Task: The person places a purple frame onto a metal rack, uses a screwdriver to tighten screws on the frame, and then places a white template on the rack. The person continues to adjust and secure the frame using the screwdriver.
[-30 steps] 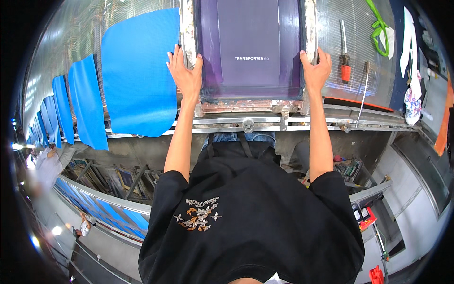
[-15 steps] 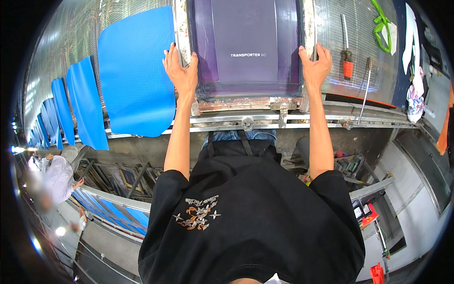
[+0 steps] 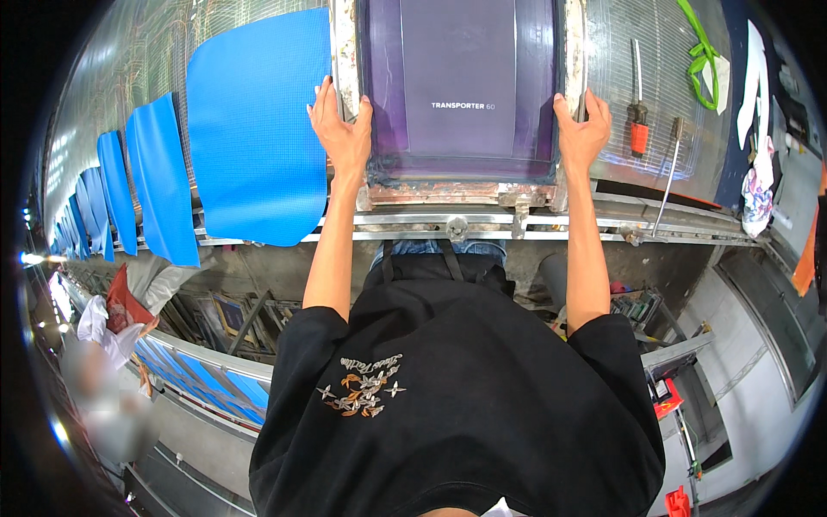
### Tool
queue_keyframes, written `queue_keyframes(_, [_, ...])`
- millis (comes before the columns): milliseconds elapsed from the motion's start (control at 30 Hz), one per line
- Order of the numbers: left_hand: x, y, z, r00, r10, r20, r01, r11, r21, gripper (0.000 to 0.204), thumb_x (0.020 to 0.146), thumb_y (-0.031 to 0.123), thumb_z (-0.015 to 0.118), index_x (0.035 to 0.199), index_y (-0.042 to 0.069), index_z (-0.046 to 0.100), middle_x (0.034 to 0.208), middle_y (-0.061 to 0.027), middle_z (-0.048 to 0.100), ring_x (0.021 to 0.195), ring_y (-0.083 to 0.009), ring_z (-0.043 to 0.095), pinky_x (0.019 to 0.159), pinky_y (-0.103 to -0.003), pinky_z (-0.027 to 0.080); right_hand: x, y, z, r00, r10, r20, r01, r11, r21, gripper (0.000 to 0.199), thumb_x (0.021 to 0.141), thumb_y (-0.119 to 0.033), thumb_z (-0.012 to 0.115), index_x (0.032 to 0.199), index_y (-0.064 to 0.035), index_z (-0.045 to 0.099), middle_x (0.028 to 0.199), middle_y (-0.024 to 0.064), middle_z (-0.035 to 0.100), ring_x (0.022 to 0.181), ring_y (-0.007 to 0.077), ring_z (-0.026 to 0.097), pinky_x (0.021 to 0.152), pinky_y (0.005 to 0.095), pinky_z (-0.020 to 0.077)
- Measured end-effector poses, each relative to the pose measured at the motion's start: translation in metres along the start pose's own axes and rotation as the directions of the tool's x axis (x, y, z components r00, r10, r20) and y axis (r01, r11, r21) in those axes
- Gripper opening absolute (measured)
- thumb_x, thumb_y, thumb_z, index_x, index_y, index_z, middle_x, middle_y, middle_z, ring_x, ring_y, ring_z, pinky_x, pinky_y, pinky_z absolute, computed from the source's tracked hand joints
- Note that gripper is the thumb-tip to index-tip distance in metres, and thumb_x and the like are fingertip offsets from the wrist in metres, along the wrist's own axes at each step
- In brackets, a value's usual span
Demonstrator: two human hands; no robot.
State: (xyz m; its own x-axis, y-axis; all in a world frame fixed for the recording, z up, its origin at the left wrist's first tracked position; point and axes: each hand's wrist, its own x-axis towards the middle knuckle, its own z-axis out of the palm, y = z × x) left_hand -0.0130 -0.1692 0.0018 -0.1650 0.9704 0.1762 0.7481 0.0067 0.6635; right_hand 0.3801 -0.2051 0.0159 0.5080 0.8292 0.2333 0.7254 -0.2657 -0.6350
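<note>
On the near part of the table (image 3: 607, 65), straight ahead of the body, a purple framed screen (image 3: 461, 142) is held at both sides. Its left side is pinched between thumb and fingers of the left hand (image 3: 343, 138); its right side, likewise by the right hand (image 3: 584, 133). A blue sheet (image 3: 258, 129) is laid just left. At right, an orange-handled tool (image 3: 637, 114), metal rod (image 3: 668, 177) and green strap (image 3: 707, 69) are seen.
</note>
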Motion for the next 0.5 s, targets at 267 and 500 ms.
queue_keyframes(267, [0.0, -0.001, 0.001, 1.0, 0.014, -0.023, -0.013, 1.0, 0.011, 0.069, 0.092, 0.03, 0.078, 0.147, -0.007, 0.06, 0.159, -0.0232, 0.057, 0.153, -0.0439, 0.046, 0.13, -0.063, 0.021, 0.0, -0.003, -0.003, 1.0, -0.003, 0.004, 0.004, 1.0, -0.022, 0.057, 0.08, -0.03, 0.092, 0.126, 0.0004, 0.078, 0.116, 0.0155, 0.073, 0.11, 0.0349, 0.065, 0.097, 0.046, 0.0515])
queue_keyframes(500, [-0.002, 0.003, -0.001, 0.999, 0.018, -0.034, -0.017, 0.999, 0.038, 0.067, 0.093, 0.03, 0.078, 0.147, -0.006, 0.06, 0.159, -0.0215, 0.057, 0.154, -0.0431, 0.045, 0.13, -0.061, 0.023, -0.001, -0.004, 0.001, 0.999, -0.009, -0.032, 0.009, 1.0, -0.008, 0.054, 0.081, -0.03, 0.09, 0.124, -0.0008, 0.078, 0.114, 0.0149, 0.073, 0.108, 0.0349, 0.065, 0.097, 0.0464, 0.0509])
